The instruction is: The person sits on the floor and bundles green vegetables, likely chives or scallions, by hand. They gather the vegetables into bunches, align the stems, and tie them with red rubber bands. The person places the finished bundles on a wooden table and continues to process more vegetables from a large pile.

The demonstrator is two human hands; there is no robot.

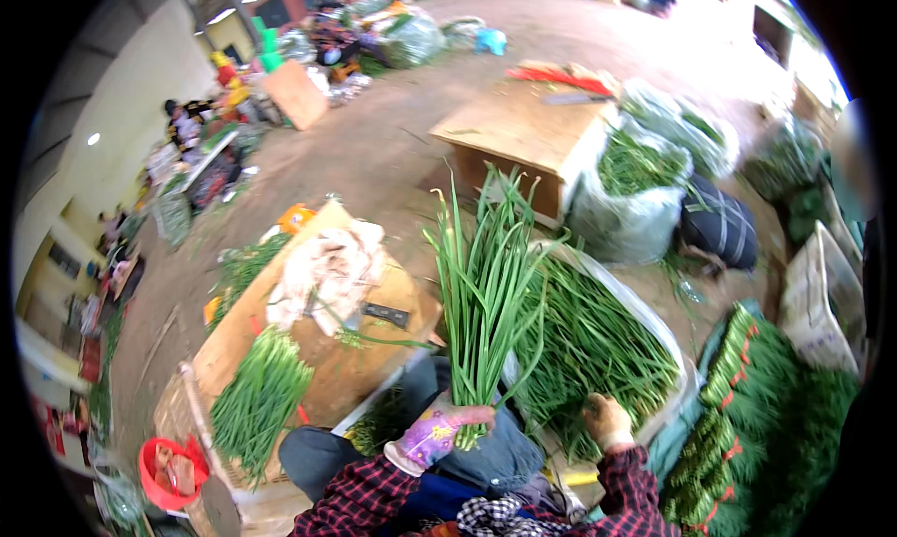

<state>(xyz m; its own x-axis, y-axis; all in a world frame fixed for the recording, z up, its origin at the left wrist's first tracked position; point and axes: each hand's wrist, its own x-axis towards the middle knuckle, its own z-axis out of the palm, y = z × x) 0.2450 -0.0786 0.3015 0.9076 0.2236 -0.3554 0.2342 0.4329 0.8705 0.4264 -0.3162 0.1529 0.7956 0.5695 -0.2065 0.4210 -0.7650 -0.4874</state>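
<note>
My left hand (440,430), in a purple flowered glove, grips an upright bunch of long green chive-like stalks (483,292) by the cut ends. The leaves fan out above it. Curled fingers of my right hand (607,421) rest at the near edge of a heap of loose green stalks (596,348) in a container lined with clear plastic; whether they pinch any is hidden. To my left, a neat pile of trimmed stalks (263,397) lies on a wooden board (336,397). Also on the board are a crumpled pale cloth (329,271) and a dark flat blade-like object (386,316).
Right of me, feathery green bundles (722,397) with red ties lie stacked. A white crate (816,302) stands beyond them. Ahead are a wooden table (518,127) and plastic sacks of greens (631,208). A red bucket (168,472) sits at lower left. People are seated farther off.
</note>
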